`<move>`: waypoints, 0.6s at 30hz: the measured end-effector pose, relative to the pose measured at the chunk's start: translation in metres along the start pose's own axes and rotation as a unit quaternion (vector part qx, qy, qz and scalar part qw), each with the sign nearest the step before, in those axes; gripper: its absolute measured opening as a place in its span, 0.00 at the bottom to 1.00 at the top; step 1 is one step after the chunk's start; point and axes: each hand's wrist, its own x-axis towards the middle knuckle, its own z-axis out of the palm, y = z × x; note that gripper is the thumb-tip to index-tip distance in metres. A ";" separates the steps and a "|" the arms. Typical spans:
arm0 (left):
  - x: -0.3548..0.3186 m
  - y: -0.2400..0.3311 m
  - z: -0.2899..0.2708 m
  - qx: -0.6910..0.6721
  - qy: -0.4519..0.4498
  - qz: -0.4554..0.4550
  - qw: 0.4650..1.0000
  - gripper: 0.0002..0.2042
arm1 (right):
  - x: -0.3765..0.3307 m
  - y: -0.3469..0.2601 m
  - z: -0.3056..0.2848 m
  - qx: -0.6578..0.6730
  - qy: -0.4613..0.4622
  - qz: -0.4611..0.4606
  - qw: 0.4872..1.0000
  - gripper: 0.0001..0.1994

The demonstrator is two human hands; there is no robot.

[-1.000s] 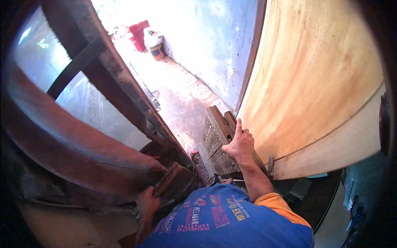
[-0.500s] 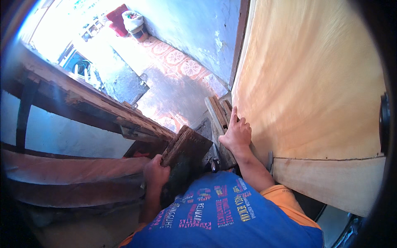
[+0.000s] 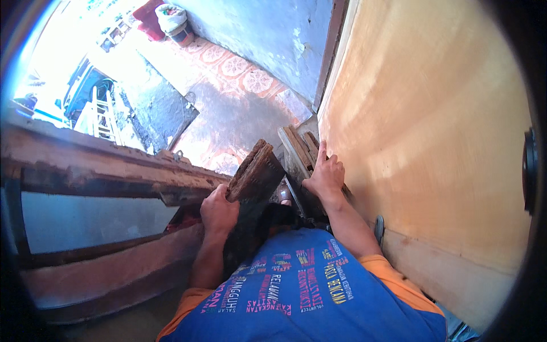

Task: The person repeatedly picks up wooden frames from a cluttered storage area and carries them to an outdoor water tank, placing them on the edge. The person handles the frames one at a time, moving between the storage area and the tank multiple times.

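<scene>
1. While the left hand (image 3: 220, 211) has its grip clamped on a rough brown board (image 3: 259, 172), the right hand (image 3: 326, 176) has its grip closed around weathered planks (image 3: 297, 149).
2. Board and planks tilt just ahead of the blue shirt (image 3: 299, 285).
3. Pale plywood (image 3: 427, 125) stands right of the planks; a brown wooden frame (image 3: 102, 165) extends leftward.
4. Beyond lies a tiled floor (image 3: 225, 122).
</scene>
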 end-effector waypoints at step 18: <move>0.123 -0.024 0.031 -0.109 0.064 -0.030 0.991 0.11 | 0.200 -0.099 -0.046 -0.039 0.065 -0.053 0.996 0.58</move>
